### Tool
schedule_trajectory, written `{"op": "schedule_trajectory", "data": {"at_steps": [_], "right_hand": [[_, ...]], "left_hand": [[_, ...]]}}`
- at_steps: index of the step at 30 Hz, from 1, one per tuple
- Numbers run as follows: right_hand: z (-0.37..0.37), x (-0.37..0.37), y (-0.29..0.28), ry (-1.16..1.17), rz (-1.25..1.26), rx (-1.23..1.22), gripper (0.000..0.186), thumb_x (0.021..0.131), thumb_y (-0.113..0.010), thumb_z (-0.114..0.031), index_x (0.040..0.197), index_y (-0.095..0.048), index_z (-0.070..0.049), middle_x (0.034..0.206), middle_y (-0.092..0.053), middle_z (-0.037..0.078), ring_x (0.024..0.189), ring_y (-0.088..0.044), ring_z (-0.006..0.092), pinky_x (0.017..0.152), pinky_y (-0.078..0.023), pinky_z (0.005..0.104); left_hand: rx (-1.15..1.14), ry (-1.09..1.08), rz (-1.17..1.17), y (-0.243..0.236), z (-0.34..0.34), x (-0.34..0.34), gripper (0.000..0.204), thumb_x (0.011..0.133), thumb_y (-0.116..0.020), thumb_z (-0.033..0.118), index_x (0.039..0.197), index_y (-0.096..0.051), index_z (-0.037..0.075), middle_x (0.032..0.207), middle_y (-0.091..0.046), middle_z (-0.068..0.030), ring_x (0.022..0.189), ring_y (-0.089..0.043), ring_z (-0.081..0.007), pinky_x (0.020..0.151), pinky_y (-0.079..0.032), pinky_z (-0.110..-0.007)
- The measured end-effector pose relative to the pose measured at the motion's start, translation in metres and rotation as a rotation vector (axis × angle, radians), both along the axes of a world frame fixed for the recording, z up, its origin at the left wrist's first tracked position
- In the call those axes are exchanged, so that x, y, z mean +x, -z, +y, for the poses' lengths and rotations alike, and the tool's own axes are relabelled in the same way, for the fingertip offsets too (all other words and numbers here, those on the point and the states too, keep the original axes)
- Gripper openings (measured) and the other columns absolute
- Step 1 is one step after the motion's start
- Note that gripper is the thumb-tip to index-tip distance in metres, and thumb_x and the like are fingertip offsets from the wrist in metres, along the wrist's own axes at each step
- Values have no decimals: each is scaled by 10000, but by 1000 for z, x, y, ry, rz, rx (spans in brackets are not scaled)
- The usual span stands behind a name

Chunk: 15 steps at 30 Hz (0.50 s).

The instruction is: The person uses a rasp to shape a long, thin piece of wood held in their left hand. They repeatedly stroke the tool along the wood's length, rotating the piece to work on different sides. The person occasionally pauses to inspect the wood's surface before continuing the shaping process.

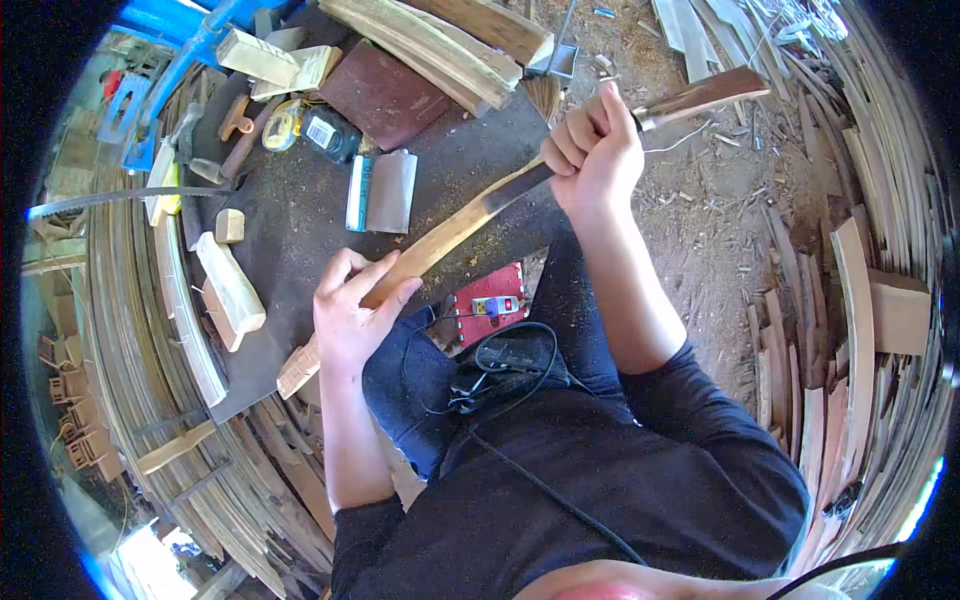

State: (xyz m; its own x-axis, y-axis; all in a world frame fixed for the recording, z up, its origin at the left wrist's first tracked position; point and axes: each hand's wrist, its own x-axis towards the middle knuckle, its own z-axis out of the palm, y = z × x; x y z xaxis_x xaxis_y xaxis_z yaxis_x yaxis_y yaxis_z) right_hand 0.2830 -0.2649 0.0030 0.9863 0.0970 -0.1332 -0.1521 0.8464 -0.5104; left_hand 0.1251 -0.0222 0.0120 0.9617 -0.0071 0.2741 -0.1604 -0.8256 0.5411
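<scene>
A long pale wooden bar (450, 235) runs diagonally over the dark bench. My left hand (350, 300) is closed round its lower part; a rough-cut end (298, 368) sticks out below. My right hand (598, 160) is closed higher on this length, at a dark, flat section (520, 187). Beyond the fist is a glossy brown end (705, 95) with a metal band; I cannot tell whether these are one piece or a tool laid along the bar. A grey sanding block or sheet (390, 192) lies nearby beside a teal-and-white pack (358, 193).
The bench (290, 240) holds a saw blade (120, 197), hand tools (237, 150), a dark jar (330, 135), a maroon board (385, 90) and wood offcuts (225, 280). Wood strips (865, 180) line both sides. A power strip (493, 306) sits on a red mat below.
</scene>
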Motion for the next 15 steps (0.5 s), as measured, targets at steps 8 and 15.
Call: {"op": "schedule_trajectory", "data": {"at_steps": [8,15], "right_hand": [[-23,15,1,89,-21,-117,482,974,-467,-439,606,-297,-180,486,-204,-41,405,-181,121,399,-143,302],[9,-7,-1,45,-12,-23,501,979,-459,-437,600,-281,-164,481,-200,-32,394,-171,120,397,-149,309]], "left_hand": [[-2,-4,-28,4,3,-3,389,674,-858,182,1003,-732,16,730,-528,-55,657,-526,-167,603,-448,-281],[8,-8,-34,3,5,-6,389,675,-856,193,1001,-732,22,737,-534,-58,675,-540,-168,618,-460,-285]]}}
